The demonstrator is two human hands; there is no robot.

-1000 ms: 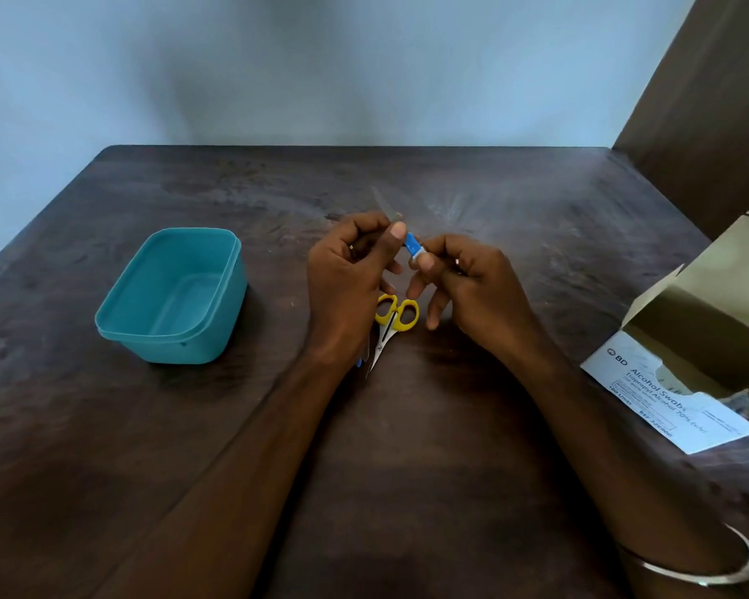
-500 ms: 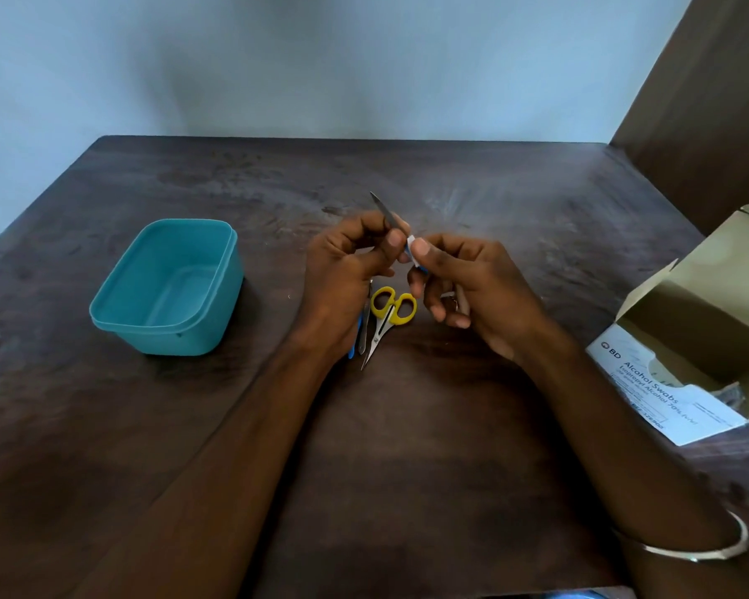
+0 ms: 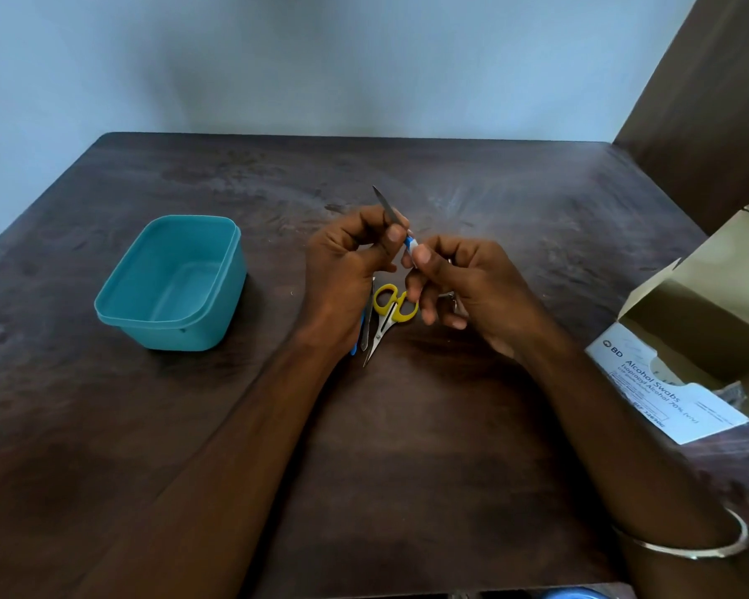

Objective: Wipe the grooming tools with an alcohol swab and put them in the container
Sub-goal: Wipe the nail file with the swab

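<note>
My left hand (image 3: 347,270) grips a thin metal nail file (image 3: 385,206) whose pointed blade sticks up and away past my fingers. Its blue handle end (image 3: 408,241) shows between the two hands. My right hand (image 3: 468,283) pinches a small white alcohol swab (image 3: 413,251) against that handle end. Yellow-handled scissors (image 3: 392,311) lie on the table under my hands, beside a slim metal tool (image 3: 367,326) and a blue-tipped tool (image 3: 354,345) partly hidden by my left wrist. The teal container (image 3: 117,311) stands empty at the left.
An open cardboard box of alcohol swabs (image 3: 684,382) lies at the table's right edge. The dark wooden table (image 3: 407,469) meets a pale wall at the back and a brown panel (image 3: 710,101) at the far right. A metal bangle (image 3: 688,549) circles my right wrist.
The hands stayed together over the scissors. My right fingers shifted slightly along the blue handle end, and the file's blade tilted more upright. The camera view dipped a little.
</note>
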